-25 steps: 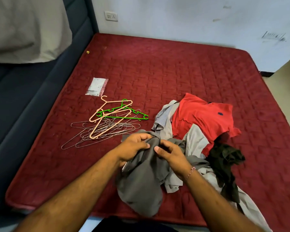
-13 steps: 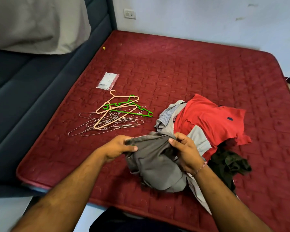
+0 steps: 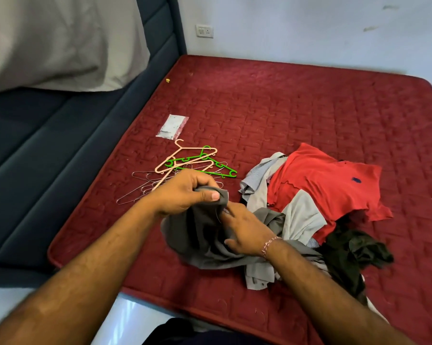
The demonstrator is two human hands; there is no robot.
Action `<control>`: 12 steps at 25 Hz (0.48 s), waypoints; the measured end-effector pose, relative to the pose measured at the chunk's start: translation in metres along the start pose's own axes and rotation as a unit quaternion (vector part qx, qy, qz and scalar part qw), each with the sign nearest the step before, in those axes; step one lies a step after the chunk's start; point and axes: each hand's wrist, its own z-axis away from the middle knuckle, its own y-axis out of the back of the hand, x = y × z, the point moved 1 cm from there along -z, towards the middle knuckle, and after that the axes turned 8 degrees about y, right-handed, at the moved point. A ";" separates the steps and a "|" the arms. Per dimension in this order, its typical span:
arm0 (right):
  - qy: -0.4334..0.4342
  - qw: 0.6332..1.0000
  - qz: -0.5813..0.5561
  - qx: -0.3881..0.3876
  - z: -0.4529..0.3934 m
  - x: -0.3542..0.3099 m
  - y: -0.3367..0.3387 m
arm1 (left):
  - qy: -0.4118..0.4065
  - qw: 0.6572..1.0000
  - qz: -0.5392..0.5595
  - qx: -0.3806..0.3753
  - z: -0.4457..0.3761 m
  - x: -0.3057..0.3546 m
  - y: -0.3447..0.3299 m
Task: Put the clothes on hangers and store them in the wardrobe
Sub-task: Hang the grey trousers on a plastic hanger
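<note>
Hidden under the left hand [image 3: 185, 192]: the near ends of the thin grey wire hangers [image 3: 145, 186] fanned on the mattress. Cut off at the lower right edge: the tail of the clothes pile. Too blurred to read: contents of the small clear plastic packet [image 3: 172, 127] lying beyond the hangers.

Left hand raised above the mattress, fingers curled and thumb pressed down, pinching a bunched edge of the dark grey soft-fabric garment [image 3: 200, 240]. Right hand [image 3: 245, 232] just beside and lower, fingers buried in the same cloth, thumb spread near; grip itself not clearly visible. Pink thread bracelet [image 3: 269, 244] on the right wrist.

Garment hanging crumpled from the left hand down onto the near part of the quilted dark red mattress [image 3: 284, 108]. To the right, touching it: a red knit shirt [image 3: 322, 183] with a small dark chest logo on top, pale grey cloth [image 3: 302, 217] beneath, a black rumpled piece [image 3: 352, 252] nearest the right.

Far left of the hands: a peach plastic hanger [image 3: 182, 155] crossed by a green plastic hanger [image 3: 202, 165], both over the wire ones. Dark blue padded headboard [image 3: 48, 158] along the left, grey pillow [image 3: 60, 41] leaning on it.
</note>
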 end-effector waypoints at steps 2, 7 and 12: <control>0.069 0.997 0.027 0.026 -0.032 -0.015 0.009 | 0.004 1.000 -0.026 -0.015 0.012 0.011 0.016; 0.159 0.976 0.146 -0.043 -0.076 -0.006 0.026 | 0.056 0.995 -0.071 0.032 0.055 0.010 0.080; 0.200 0.926 0.286 -0.142 -0.101 -0.002 0.045 | 0.099 0.989 -0.072 0.084 0.091 -0.017 0.138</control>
